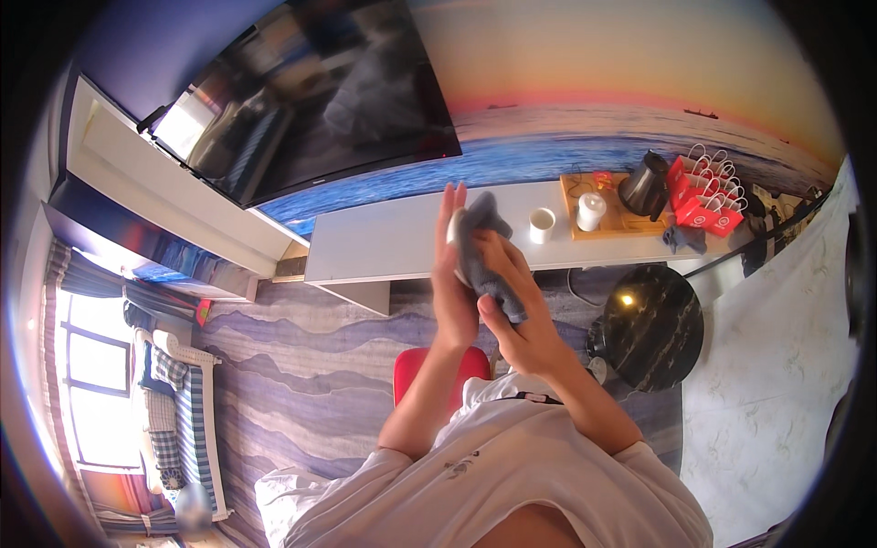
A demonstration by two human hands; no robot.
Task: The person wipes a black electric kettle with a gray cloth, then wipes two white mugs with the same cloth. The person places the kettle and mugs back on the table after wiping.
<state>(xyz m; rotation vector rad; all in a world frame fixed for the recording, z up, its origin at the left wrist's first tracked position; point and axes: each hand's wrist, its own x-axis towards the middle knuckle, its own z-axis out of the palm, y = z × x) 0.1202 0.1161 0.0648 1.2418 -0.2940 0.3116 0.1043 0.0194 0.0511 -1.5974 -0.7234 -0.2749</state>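
Observation:
My left hand (454, 279) is raised in the middle of the view with its fingers stretched out straight, its palm against a white object (453, 230) that is mostly hidden. My right hand (512, 306) grips a dark grey cloth (481, 212) and presses it to that white object and toward my left palm. I cannot make out what the white object is. Both hands are above the front part of a long white desk (365, 251), with a white cup (542, 226) standing to their right.
A wooden tray (582, 187) holds a white container (591, 212) and black kettle (643, 185), beside red paper bags (705, 205). A wall television (347, 91) hangs above. Below are a red chair (416, 370) and round black table (652, 329); a sofa (183, 429) is left, a bed (776, 365) right.

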